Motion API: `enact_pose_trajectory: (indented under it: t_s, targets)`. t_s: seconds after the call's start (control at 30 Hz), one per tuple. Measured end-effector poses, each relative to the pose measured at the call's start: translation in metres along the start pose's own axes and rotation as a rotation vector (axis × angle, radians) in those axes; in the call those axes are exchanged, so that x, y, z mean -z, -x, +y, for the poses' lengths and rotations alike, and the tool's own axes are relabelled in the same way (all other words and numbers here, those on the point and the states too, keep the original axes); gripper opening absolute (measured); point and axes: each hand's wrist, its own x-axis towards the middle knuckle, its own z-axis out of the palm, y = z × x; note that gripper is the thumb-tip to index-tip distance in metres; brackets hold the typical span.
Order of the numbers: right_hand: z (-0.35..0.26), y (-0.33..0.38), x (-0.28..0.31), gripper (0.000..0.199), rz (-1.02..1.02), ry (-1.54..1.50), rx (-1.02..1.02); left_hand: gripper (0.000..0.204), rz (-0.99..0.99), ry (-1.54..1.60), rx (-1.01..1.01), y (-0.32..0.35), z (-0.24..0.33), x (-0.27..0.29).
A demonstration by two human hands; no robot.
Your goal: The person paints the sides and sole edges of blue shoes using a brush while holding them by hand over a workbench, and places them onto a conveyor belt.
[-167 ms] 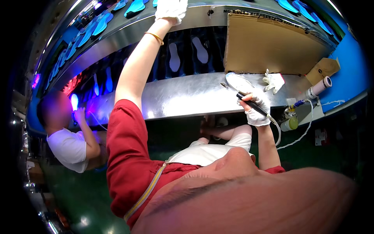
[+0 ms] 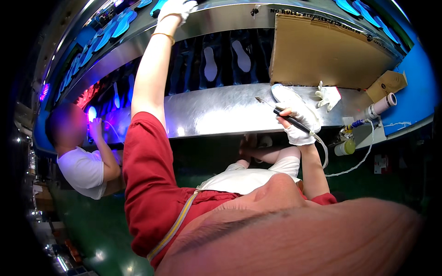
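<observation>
My left hand (image 2: 177,9), in a white glove, reaches up to the upper conveyor at the top edge; its fingers are partly cut off. Just beside it lies a blue insole (image 2: 158,6). My right hand (image 2: 301,131), gloved with some fingertips bare, is closed around a black pen-like tool (image 2: 297,122) with a thin metal tip and a pale cord trailing from its back end. The tip points up and left above the steel bench (image 2: 202,108). Behind that hand, a whitish shoe-sole shape (image 2: 287,95) rests on the bench, partly covered by the hand.
An empty-looking white glove (image 2: 328,95) lies by a cardboard sheet (image 2: 331,53). To the right are a pink-white roll (image 2: 384,103) and a yellow-lidded jar (image 2: 345,147). Sole shapes (image 2: 210,63) sit on the dark lower level. A co-worker (image 2: 83,170) sits at left.
My left hand has shifted left along the upper conveyor. The right hand, still holding the tool, has moved slightly left.
</observation>
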Motion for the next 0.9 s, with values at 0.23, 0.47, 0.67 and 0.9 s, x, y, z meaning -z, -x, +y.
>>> enact_pose_trajectory:
  t_s: [0.23,0.47,0.67,0.9]
  targets:
    - [0.012,0.016,-0.008,0.019,-0.006,-0.014,-0.098,0.030,0.464,0.395,0.073,0.067,0.020,0.019]
    - [0.022,0.022,-0.018,0.019,0.014,-0.032,-0.094,0.037,0.817,1.982,0.018,0.165,0.033,0.111]
    - [0.020,0.036,-0.033,0.017,0.067,-0.086,-0.238,0.049,-0.362,2.576,0.184,0.243,0.121,0.032]
    - [0.001,0.039,-0.042,0.017,-0.010,-0.274,-0.384,0.103,-0.785,2.902,0.838,0.357,0.201,0.003]
